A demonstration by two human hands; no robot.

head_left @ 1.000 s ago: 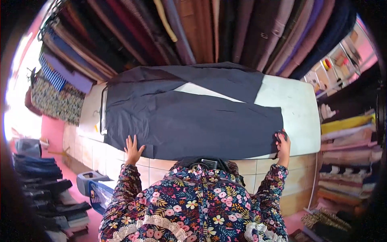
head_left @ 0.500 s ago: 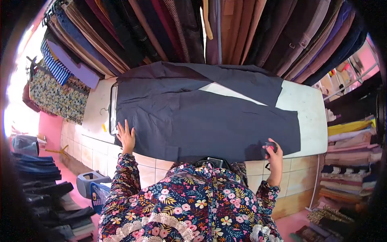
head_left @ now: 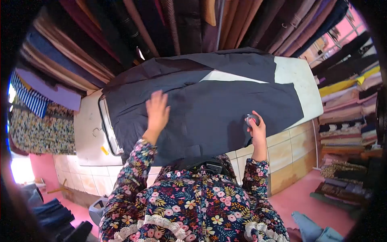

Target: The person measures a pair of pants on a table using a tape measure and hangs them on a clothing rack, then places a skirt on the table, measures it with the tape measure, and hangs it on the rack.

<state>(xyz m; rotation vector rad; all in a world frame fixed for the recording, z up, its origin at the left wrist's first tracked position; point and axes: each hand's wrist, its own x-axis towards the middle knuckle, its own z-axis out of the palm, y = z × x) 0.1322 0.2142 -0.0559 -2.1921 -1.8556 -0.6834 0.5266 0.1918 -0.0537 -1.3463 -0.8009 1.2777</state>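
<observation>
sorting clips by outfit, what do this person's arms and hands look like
The left hand and right hand wear no gloves. The left sleeve and right sleeve end short of the hands, dark navy with a dense print of pink, pale and yellow flowers and small leaves.

Pink floor [head_left: 288,187]; tiled wall [head_left: 282,151] below the white surface [head_left: 296,82]; clothes rack [head_left: 181,28] behind; bright light [head_left: 22,171] at left (glaring); stacked fabrics [head_left: 348,129] right.
</observation>
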